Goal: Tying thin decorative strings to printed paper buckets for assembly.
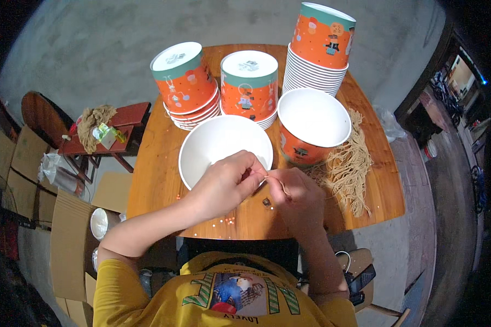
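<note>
1. A thin tan string point(271, 179) is pinched between both hands, just above the desk point(158, 180); left hand point(223, 185) fingers are clamped on it, right hand point(297, 196) fingers likewise.
2. An open bowl point(223, 147) lies just beyond the hands, within reach.
3. A string bundle point(346, 169) lies beside the right hand, 1 supply judged handy.

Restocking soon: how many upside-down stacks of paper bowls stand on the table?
3: a left stack, a middle stack and a tall right stack, all along the far side of the table.
</note>
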Tool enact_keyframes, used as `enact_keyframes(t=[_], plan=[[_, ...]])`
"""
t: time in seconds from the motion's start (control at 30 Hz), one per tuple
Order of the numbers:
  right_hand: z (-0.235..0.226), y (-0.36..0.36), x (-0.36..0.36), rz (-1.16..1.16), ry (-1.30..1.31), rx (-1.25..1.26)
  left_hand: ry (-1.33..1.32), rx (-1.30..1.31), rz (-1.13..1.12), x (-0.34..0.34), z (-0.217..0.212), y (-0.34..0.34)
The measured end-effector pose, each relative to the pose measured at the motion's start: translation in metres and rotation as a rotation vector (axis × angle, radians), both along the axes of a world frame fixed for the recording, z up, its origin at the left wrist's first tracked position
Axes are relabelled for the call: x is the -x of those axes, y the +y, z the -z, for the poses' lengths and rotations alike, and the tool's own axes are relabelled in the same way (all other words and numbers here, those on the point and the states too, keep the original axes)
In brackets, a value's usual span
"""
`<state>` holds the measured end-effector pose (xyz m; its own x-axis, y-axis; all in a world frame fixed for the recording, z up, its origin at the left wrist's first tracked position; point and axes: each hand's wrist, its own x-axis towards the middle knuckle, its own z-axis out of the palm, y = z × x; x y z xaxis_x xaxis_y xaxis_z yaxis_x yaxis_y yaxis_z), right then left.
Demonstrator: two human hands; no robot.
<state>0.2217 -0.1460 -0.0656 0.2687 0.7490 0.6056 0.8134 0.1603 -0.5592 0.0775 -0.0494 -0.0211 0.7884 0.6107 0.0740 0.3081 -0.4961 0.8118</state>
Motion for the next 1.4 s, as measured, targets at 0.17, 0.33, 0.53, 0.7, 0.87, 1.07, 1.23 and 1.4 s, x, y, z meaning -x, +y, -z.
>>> enact_keyframes(t=[0.17, 0.33, 0.53, 0.7, 0.87, 1.07, 1.23, 1.4], plan=[[0.006, -0.009, -0.005, -0.021, 0.027, -0.015, -0.101, -0.262, 0.006, 0.0, 0.005, -0.002], [0.009, -0.014, -0.007, -0.142, 0.179, -0.011, -0.129, -0.348, 0.029, 0.001, 0.006, 0.0], [-0.038, -0.034, -0.024, -0.193, -0.002, 0.295, 0.057, -0.379, 0.181, 0.028, 0.0, -0.001], [-0.053, -0.02, -0.025, -0.288, 0.025, 0.227, 0.103, -0.638, 0.234, 0.056, -0.003, -0.002], [-0.034, 0.024, -0.009, -0.4, -0.097, 0.096, 0.021, -0.778, 0.216, 0.073, -0.001, 0.006], [-0.025, 0.039, 0.005, -0.426, -0.05, 0.201, -0.069, -0.52, 0.098, 0.072, 0.009, 0.005], [-0.027, 0.039, 0.012, -0.403, -0.024, 0.225, 0.024, -0.509, -0.103, 0.046, 0.013, 0.001], [-0.023, 0.04, 0.011, -0.402, -0.03, 0.216, -0.011, -0.531, -0.095, 0.039, 0.015, 0.005]])
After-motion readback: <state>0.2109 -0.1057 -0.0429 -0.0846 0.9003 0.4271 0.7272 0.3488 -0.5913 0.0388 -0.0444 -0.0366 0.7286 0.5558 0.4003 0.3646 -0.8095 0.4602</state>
